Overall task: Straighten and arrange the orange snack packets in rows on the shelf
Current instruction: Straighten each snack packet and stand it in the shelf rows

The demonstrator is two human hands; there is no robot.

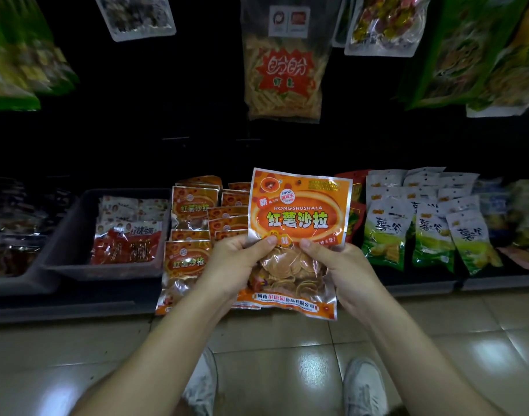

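A person stands facing a dim, low shop shelf (77, 304); at far left on it sits a grey tray (62, 235) holding red packets (128, 244); just right of the tray, orange snack packets (194, 205) lie overlapped in uneven rows, the nearest one hanging over the shelf's front edge. The left hand (239, 256) grips the left side of one more orange packet (296, 214), thumb pressed on its front and fingers curled behind. This held packet is upright in front of the shelf, label towards the person, with round crisps showing through its clear lower half. The right hand (338, 265) clamps its right side the same way. Further right on the shelf stand white and green packets (422, 226) in leaning rows. Above, a bag of yellow sticks (284, 76) hangs; below, glossy floor tiles (437, 340).
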